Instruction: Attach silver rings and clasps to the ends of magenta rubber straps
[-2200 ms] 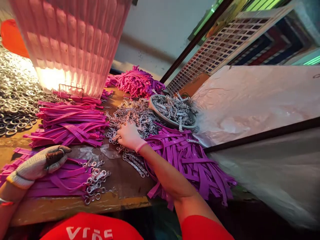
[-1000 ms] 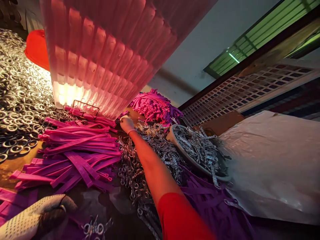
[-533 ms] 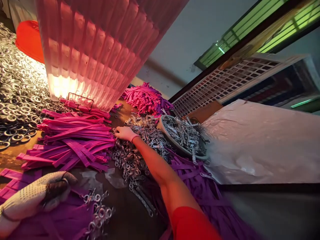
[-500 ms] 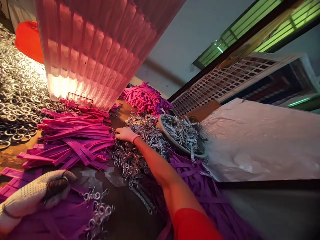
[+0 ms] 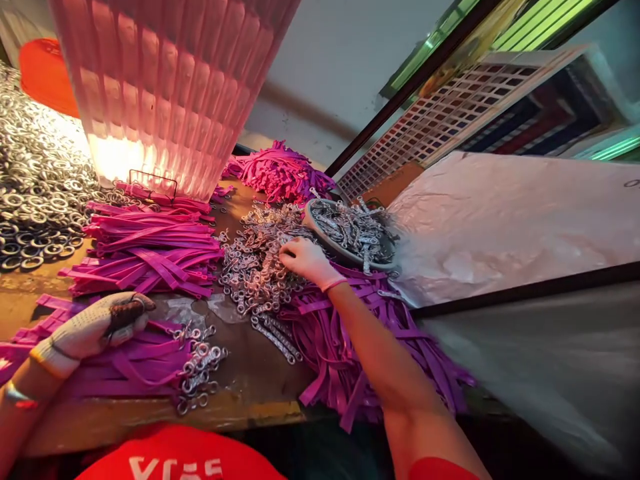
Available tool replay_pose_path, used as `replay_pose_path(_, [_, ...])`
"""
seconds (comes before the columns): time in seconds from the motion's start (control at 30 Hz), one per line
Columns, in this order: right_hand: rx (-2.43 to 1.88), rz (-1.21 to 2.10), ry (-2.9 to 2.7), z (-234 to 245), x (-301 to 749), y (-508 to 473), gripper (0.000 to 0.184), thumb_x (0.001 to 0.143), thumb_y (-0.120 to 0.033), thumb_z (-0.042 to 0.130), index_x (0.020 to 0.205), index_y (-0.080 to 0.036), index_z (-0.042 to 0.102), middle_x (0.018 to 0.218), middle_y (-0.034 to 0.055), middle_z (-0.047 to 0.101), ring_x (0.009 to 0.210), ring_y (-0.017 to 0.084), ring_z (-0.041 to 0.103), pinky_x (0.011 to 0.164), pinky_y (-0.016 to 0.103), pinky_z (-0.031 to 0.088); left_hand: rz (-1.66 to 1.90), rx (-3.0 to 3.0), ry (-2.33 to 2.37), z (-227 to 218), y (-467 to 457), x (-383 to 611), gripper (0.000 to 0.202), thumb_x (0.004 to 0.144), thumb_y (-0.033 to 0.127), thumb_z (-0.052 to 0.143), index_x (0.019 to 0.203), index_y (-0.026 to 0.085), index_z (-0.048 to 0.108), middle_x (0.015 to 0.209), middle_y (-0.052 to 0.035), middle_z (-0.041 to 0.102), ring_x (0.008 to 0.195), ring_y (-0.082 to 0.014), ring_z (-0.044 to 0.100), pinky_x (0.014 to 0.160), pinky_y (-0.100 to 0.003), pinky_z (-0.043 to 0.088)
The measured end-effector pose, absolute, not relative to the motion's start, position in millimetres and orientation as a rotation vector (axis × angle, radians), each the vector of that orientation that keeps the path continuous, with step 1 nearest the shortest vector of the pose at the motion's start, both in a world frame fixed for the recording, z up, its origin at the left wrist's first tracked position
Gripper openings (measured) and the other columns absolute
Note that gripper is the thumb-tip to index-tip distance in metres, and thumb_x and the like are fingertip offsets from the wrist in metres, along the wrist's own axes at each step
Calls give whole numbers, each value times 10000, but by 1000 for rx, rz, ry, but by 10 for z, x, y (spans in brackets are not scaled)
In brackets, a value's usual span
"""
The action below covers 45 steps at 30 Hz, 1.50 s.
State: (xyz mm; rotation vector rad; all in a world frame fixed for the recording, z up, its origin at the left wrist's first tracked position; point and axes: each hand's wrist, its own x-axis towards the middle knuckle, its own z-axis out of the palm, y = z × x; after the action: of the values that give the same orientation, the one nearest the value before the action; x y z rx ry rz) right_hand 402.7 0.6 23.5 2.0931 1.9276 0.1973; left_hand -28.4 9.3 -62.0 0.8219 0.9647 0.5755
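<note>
My left hand (image 5: 103,327), in a dotted, stained work glove, is closed above a spread of purple straps (image 5: 145,363) with metal rings (image 5: 200,363) at their right ends. What its fingers hold, if anything, is hidden. In a pale glove, my right hand (image 5: 310,260) reaches over the heap of short metal chains (image 5: 260,260), its fingers pinched at the heap's right side. I cannot make out what is between them. Left of the heap lies a stack of pink straps (image 5: 155,243). Touching its right side is a grey bowl (image 5: 320,233) full of similar chains.
Loose metal rings (image 5: 37,207) pile up at the far left beside a pink corrugated panel (image 5: 165,100). More pink straps (image 5: 285,173) lie at the back, and purple straps (image 5: 345,347) hang over the front edge. Plastic-wrapped goods (image 5: 510,220) stand at the right.
My right hand has moved rightward from the edge of the pink strap stack onto the chain heap. My left hand stays over the purple straps. The view has tilted down, showing my red shirt.
</note>
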Motion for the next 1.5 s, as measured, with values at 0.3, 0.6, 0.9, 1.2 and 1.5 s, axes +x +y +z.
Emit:
replay_pose_path(0.3, [1940, 181, 2165, -396, 2968, -39, 247, 964, -310, 558, 1102, -183, 719, 1135, 135, 703, 1097, 269, 570, 902, 368, 383, 453, 1185, 951, -234, -301, -189, 251, 865, 376, 643, 874, 127, 665, 621, 13, 565, 477, -64, 366, 435, -183, 256])
replay_pose_path(0.6, [2184, 164, 1973, -881, 2888, -161, 298, 978, -301, 537, 1142, -119, 708, 1131, 195, 670, 1038, 303, 590, 782, 341, 394, 348, 830, 857, -606, -617, -308, 455, 755, 509, 794, 999, 137, 698, 925, -98, 727, 461, -40, 408, 403, -178, 241])
replay_pose_path(0.9, [2597, -144, 2248, -636, 3009, -389, 192, 901, -319, 636, 970, -208, 777, 958, 63, 768, 895, 231, 679, 799, 315, 462, 421, 620, 786, -682, -734, -507, 403, 780, 463, 725, 997, 123, 725, 817, -113, 733, 410, -59, 381, 372, -199, 219])
replay_pose_path(1.2, [2197, -317, 2048, -900, 2676, -919, 325, 939, -113, 492, 1202, -136, 683, 1126, 142, 742, 955, 248, 704, 786, 307, 475, 454, 656, 913, -763, -788, -412, 283, 791, 400, 770, 849, 130, 714, 766, -58, 673, 518, -71, 493, 427, -162, 286])
replay_pose_path(1.5, [2522, -466, 2308, -599, 2328, -1100, 221, 983, -225, 536, 1148, -187, 679, 1088, 98, 751, 927, 224, 718, 820, 308, 524, 424, 633, 856, -544, -792, -261, 396, 853, 514, 713, 752, 136, 655, 533, 27, 478, 414, -50, 312, 374, -173, 225])
